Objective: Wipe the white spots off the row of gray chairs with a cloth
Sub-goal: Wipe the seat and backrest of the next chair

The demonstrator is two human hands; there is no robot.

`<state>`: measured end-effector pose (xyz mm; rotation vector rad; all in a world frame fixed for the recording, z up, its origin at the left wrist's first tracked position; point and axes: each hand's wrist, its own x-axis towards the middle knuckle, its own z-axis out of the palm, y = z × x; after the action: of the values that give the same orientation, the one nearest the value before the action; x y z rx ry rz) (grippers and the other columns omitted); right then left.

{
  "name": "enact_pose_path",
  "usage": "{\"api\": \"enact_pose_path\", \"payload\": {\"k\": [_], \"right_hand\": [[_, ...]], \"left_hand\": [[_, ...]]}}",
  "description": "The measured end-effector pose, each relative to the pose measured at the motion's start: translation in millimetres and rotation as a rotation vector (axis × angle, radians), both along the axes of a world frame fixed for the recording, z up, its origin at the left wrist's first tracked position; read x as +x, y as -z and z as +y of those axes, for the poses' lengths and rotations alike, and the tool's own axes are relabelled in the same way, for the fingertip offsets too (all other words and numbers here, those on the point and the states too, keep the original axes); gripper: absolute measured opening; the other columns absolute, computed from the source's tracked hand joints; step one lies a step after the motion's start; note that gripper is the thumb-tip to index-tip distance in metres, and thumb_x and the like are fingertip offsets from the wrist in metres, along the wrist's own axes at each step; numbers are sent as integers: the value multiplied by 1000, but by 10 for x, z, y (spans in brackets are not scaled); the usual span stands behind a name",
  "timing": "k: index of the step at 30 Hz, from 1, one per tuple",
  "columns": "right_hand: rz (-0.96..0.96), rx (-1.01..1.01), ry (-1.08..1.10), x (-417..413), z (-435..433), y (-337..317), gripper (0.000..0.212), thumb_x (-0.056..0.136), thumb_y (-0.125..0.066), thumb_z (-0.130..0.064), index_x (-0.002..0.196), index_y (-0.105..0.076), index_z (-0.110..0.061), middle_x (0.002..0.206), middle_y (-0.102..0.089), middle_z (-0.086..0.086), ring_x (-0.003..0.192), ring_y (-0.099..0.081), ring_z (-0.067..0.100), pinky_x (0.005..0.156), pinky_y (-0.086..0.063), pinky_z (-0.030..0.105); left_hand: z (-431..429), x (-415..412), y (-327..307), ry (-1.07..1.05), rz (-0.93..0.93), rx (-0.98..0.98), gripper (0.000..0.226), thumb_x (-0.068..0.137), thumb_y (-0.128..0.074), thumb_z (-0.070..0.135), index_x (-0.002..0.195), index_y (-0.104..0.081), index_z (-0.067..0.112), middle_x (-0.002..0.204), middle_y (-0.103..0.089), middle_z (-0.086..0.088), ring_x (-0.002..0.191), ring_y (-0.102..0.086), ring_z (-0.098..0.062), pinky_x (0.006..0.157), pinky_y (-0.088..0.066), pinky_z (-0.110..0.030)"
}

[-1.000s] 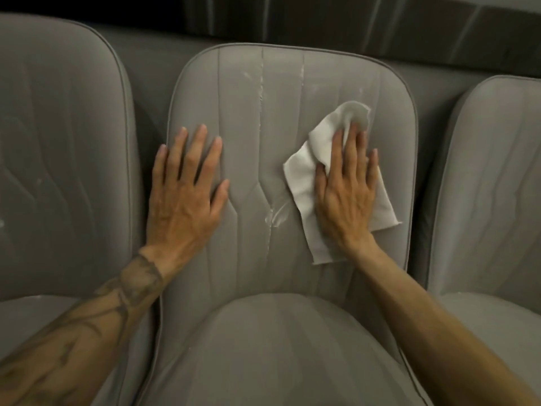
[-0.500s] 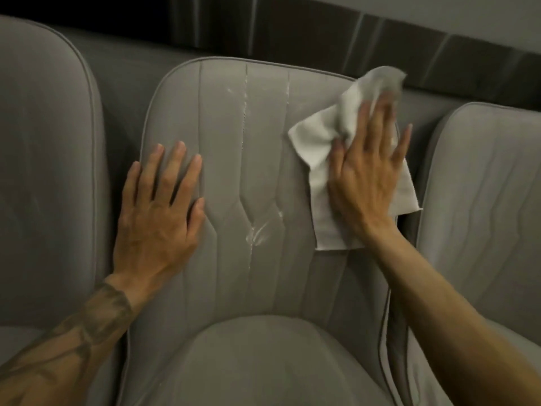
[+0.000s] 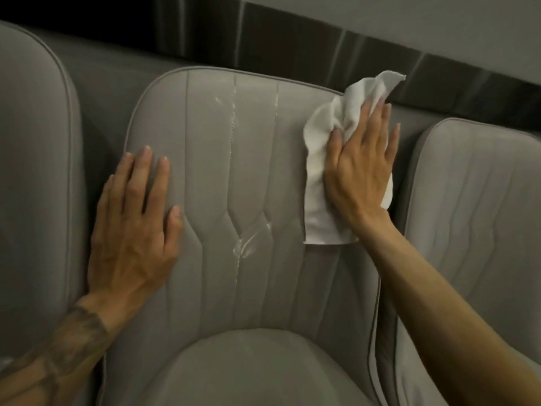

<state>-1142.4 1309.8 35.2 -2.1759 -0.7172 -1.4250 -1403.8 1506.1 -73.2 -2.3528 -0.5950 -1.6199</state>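
Left chair: gray backrest at the left edge of the view. No white marks can be made out on the part that shows.

Left hand: lies flat on the left side of the middle chair's backrest, fingers straight and slightly spread, holding nothing. It looks to be bracing the backrest.

Middle chair: gray, stitched backrest facing the camera, with its seat at the bottom of the view.

White spots: a smeared patch sits low on the centre seam with a thin line running down from it. Fainter streaks run along the seams near the top of the backrest. All of them lie between the two hands, apart from the cloth.

Cloth: white, pressed against the upper right part of the middle backrest. Its top end is bunched and sticks up past the chair's edge.

Right hand: spread flat on the cloth, fingers straight, thumb on the bunched part, pushing it into the backrest without curling round it.

Right chair: gray backrest just beside the cloth. No clear spots show on it.

Step in hand: wiping the middle backrest, working at its upper right corner. This chair looks only partly cleaned.

Next move: it calls for sliding the cloth leftward and down over the centre seams with firm, flat pressure, working into the stitching where the white sits.
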Motion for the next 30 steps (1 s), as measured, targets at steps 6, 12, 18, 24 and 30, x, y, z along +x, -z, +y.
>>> {"api": "enact_pose_path", "payload": {"k": [6, 12, 18, 24, 30], "right_hand": [[7, -218, -12, -316, -141, 642, 71, 111, -26, -46, 166, -3, -8, 174, -2, 16, 162, -1, 29, 133, -5, 45], [86, 56, -112, -170, 236, -241, 68, 110, -22, -47, 165, -14, -8, 173, -17, 14, 160, -18, 25, 131, -14, 43], [23, -201, -119, -233, -177, 188, 67, 112, -27, -43, 166, -6, -9, 175, -8, 12, 162, -7, 23, 132, -10, 41], [188, 114, -186, -96, 116, -366, 65, 112, -24, -42, 165, -13, -7, 174, -14, 12, 161, -14, 26, 131, -16, 45], [34, -185, -103, -195, -220, 278, 65, 113, -27, -38, 166, -6, -7, 175, -3, 11, 163, -1, 22, 132, -9, 41]], "left_hand": [[-72, -8, -9, -12, 17, -31, 63, 108, -35, 31, 166, -21, 10, 173, -17, -14, 162, -12, -31, 128, -22, -43], [-63, -14, -5, -28, 22, -39, 64, 107, -36, 33, 166, -21, 12, 174, -16, -11, 162, -10, -29, 124, -29, -45], [-76, -40, -30, -3, 28, -48, 64, 107, -36, 32, 166, -22, 10, 174, -16, -12, 162, -12, -31, 122, -32, -50], [-98, -36, -44, -13, 30, -59, 65, 106, -37, 31, 166, -22, 10, 174, -16, -12, 162, -12, -30, 121, -33, -49], [-57, -25, -24, -7, 24, -49, 65, 106, -37, 33, 166, -22, 12, 174, -16, -10, 162, -12, -30, 121, -33, -49]]}}
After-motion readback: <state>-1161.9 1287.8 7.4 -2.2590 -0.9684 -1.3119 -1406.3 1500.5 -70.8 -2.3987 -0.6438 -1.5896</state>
